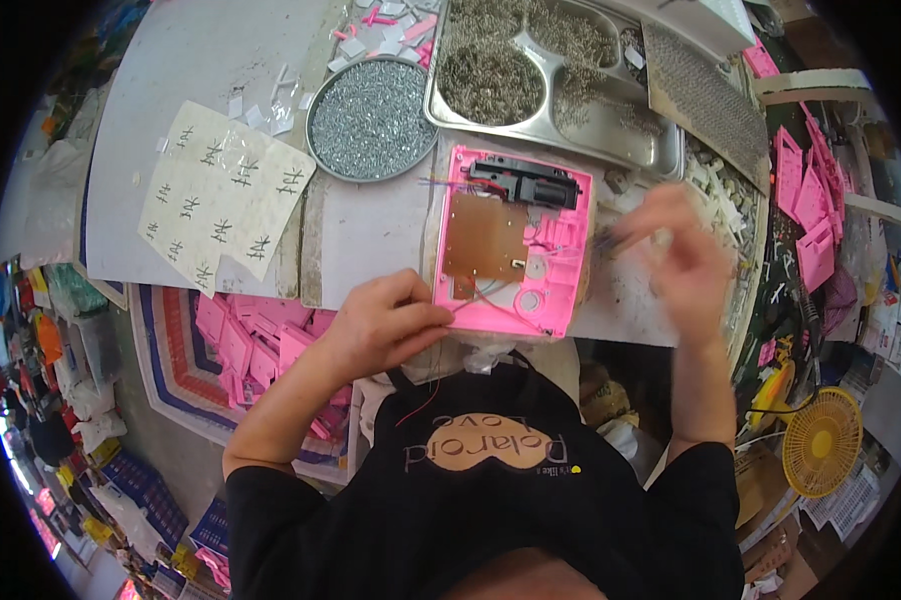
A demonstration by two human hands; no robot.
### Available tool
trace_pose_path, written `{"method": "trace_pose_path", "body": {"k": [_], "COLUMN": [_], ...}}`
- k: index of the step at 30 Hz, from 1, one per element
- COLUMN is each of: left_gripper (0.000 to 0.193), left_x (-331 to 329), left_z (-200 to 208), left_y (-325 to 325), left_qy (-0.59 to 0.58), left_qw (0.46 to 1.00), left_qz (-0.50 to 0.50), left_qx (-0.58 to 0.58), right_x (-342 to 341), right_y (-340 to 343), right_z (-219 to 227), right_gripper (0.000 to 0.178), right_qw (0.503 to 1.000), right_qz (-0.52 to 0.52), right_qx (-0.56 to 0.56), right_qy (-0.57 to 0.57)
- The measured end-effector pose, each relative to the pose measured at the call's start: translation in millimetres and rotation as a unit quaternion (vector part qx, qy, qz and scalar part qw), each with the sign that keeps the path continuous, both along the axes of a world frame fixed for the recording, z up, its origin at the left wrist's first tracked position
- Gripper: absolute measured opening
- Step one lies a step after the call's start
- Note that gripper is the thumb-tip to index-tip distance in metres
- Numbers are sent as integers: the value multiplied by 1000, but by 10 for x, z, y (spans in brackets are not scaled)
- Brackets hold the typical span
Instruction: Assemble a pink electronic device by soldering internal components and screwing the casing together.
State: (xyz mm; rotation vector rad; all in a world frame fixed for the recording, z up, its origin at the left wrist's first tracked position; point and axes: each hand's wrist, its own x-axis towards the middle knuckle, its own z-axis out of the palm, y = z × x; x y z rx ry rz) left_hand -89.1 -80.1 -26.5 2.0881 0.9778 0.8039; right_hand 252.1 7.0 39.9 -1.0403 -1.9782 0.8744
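An open pink plastic casing [577,262] lies on the table in front of me. A brown circuit board [486,238] and a black mechanism [524,184] sit inside it, with thin wires around them. My left hand [396,318] is closed, its thumb and forefinger pinching at the casing's near left corner. A thin red wire [433,392] hangs below those fingers. Off the casing's right side, my right hand [683,255] is raised and smeared by motion. Something dark and blurred shows near its fingertips, too unclear to name.
Behind the casing are a round pan of small screws [373,118] and a metal tray of small springs [527,118]. A marked paper sheet [226,195] lies left. Pink parts fill a striped bag [171,370] below the table. A yellow fan [822,442] stands at right.
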Motion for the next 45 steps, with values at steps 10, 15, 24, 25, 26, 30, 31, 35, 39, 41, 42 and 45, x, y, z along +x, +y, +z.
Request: {"method": "trace_pose_path", "body": {"k": [10, 15, 24, 25, 26, 30, 31, 35, 39, 41, 42, 45], "left_gripper": [21, 22, 26, 26, 26, 26, 28, 27, 17, 13, 12, 16], "left_x": [26, 38, 23, 26, 30, 37, 29, 29, 250, 523, 678, 1254], "left_z": [29, 34, 75, 79, 78, 88, 111, 405, 855, 906, 890, 651], "left_y": [-18, -19, -14, -6, 15, 42, 33, 136, 802, 1231, 1442, 2003], "left_qy": [2, 7, 20, 20, 21, 28, 45, 105, 111, 113, 137, 205], "left_qw": [1000, 1000, 1000, 1000, 1000, 1000, 999, 989, 988, 991, 986, 964], "left_qz": [11, 13, 9, 5, 2, -1, -3, -41, -93, -67, -50, -38], "left_qx": [4, 13, 8, 8, 8, 1, -7, -100, -60, 31, 83, 162], "right_x": [-427, -326, -305, -295, -273, -240, -224, 98, 218, 232, 231, 197], "right_y": [-384, -370, -478, -491, -502, -449, -414, -185, -105, -87, -85, -56], "right_z": [-259, -443, -496, -544, -548, -418, -349, -214, -418, -345, -317, -328], "right_gripper": [24, 27, 23, 23, 23, 26, 27, 26, 18, 18, 18, 17], "right_qw": [974, 973, 977, 979, 977, 979, 980, 962, 931, 931, 933, 939], "right_qz": [123, 143, 92, 92, 90, 107, 115, -55, -70, -82, -83, -72], "right_qx": [125, 151, 158, 153, 161, 146, 131, 153, 155, 151, 150, 130], "right_qy": [-141, -102, -113, -100, -104, -98, -94, -220, -323, -321, -317, -311]}}
